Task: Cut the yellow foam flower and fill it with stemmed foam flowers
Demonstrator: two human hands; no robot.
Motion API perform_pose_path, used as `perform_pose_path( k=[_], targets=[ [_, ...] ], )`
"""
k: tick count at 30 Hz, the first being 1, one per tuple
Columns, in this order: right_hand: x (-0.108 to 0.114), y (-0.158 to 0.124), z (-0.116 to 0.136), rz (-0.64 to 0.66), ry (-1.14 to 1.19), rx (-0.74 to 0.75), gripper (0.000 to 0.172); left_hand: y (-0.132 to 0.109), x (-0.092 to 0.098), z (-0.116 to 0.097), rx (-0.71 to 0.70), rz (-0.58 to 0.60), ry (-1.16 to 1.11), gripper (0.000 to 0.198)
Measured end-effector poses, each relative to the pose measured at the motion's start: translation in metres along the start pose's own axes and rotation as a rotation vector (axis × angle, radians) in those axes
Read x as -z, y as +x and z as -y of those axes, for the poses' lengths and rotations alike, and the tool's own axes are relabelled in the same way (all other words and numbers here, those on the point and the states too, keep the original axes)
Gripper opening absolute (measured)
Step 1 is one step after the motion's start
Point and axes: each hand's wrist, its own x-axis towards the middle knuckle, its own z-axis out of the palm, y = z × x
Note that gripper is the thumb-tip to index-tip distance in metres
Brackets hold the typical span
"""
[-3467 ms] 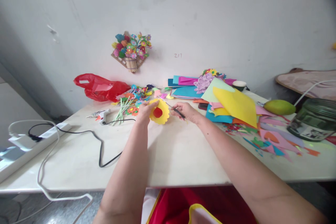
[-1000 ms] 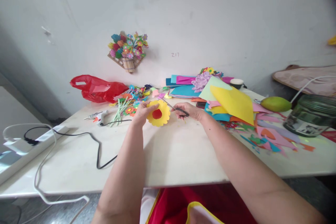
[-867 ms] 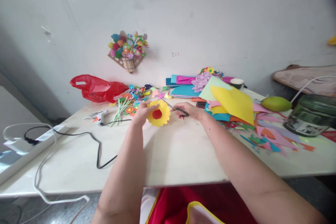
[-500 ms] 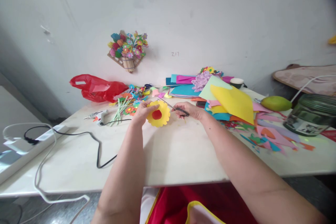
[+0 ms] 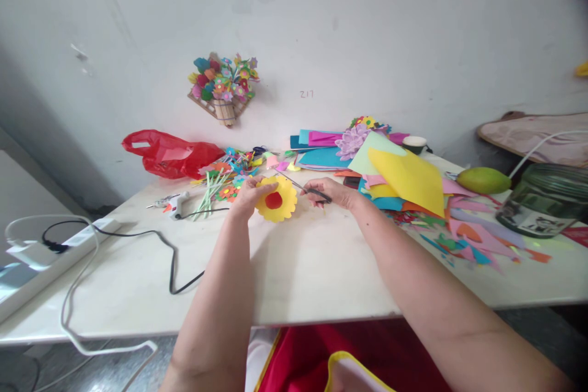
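My left hand grips a yellow flower by its left side, the thumb lying over the petals. The flower has a scalloped edge and a round red centre. My right hand is closed round the dark handles of a pair of scissors. The thin blades point up and left, close to the flower's upper right edge; whether they touch it I cannot tell. Behind my left hand lie small orange flowers and pale green stems.
A glue gun with a black cord lies at left, near a white power strip. A red plastic bag sits at the back. To the right are a yellow sheet, scraps, a mango and a glass jar.
The flower has shifted very slightly to the left in my left hand. My right hand stays almost where it was, with the scissors still in it.
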Motion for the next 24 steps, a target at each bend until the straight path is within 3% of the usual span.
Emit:
perform_pose_path(
  k=[24],
  targets=[
    [-0.0003,0.0025,-0.0050,-0.029,-0.037,0.010,0.020,-0.0009,0.0010,-0.0027,0.017,-0.024,0.003,0.033]
  ],
)
